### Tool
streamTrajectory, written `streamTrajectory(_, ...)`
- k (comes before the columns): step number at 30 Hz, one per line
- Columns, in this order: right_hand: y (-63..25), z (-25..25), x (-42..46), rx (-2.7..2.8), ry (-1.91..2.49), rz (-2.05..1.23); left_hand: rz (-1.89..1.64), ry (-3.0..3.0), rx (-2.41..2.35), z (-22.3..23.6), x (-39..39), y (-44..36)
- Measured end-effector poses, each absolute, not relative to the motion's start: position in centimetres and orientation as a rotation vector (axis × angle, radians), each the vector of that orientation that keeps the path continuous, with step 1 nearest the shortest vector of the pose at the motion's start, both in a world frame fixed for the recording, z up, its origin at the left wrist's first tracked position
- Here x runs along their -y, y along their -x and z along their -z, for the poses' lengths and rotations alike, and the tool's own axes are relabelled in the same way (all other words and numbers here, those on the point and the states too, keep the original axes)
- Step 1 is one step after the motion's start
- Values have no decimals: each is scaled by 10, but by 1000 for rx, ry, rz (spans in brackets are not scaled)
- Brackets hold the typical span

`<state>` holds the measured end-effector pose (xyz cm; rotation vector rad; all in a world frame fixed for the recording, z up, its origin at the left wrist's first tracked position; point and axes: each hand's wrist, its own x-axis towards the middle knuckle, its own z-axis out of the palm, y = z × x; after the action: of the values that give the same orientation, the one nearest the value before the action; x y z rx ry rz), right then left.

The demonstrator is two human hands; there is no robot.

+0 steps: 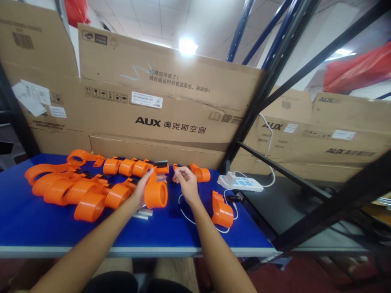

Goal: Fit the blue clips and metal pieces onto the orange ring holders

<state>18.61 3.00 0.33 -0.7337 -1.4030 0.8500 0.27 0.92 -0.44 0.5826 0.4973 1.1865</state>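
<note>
Orange glossy ring-ended piece (152,195), clamped in left hand (141,191); right hand (187,183) curled, cannot tell if grip closed.

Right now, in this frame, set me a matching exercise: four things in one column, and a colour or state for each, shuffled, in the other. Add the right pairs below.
Things
1. Left hand
2. Power strip
3. Table
4. Cardboard

Colours and states
A. brown, printed with AUX
B. holding an orange piece
C. blue on top
D. white, with a plug in it

Right pairs: 1-B, 2-D, 3-C, 4-A
</note>
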Motion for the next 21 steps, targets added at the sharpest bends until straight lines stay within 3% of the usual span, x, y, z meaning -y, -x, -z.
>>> streamTrajectory(12, -177, 2, -32, 1385, 733, -849, -992, -456, -500, 7, -9, 1)
streamTrajectory(21, -177, 1, -25, 1470, 818, -771, -1106, -473, -491, -1, -9, -1)
